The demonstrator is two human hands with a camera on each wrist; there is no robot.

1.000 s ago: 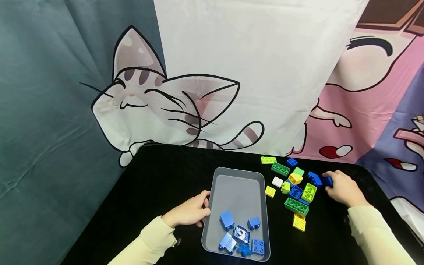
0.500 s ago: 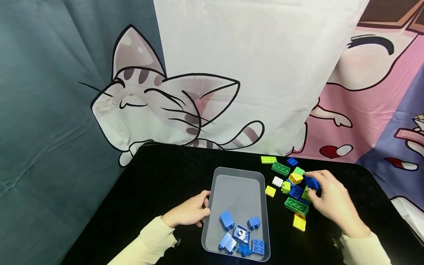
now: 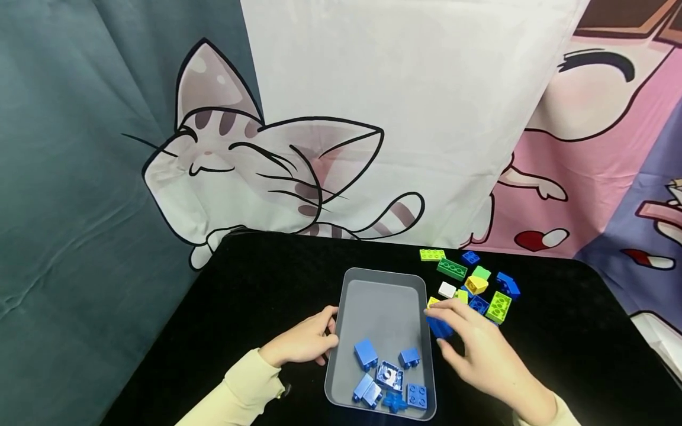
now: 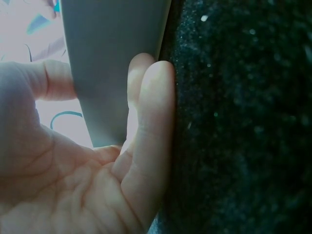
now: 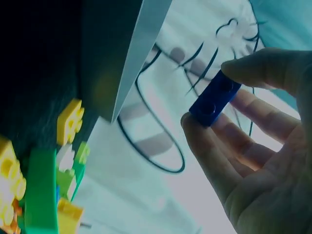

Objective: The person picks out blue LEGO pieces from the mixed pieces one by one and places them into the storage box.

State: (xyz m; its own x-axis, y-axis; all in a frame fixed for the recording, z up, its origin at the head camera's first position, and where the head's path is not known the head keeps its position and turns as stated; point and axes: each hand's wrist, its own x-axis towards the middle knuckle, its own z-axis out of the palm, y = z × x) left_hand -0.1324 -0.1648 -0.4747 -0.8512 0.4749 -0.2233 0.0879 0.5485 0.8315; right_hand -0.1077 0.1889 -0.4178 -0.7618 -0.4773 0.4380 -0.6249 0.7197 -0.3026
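My right hand (image 3: 482, 349) pinches a dark blue toy building brick (image 5: 214, 99) between thumb and fingertips. In the head view this brick is just outside the right wall of the grey tray (image 3: 386, 313), partly covered by the fingers. At the tray's left side, my left hand (image 3: 301, 340) grips the edge; the left wrist view has the thumb and fingers (image 4: 156, 107) against the wall. Several blue bricks (image 3: 365, 354) lie in the near half of the tray, among them a star-shaped blue piece (image 3: 394, 402).
Right of the tray, loose bricks lie on the black cloth, including a lime brick (image 3: 498, 307), a dark green brick (image 3: 452, 269), a white brick (image 3: 447, 290) and an angled blue brick (image 3: 508, 285). A printed curtain (image 3: 426, 106) hangs behind the table.
My right hand has picked up a blue brick from the far right and carried it left over the pile to the tray's right side. The left hand has stayed put.
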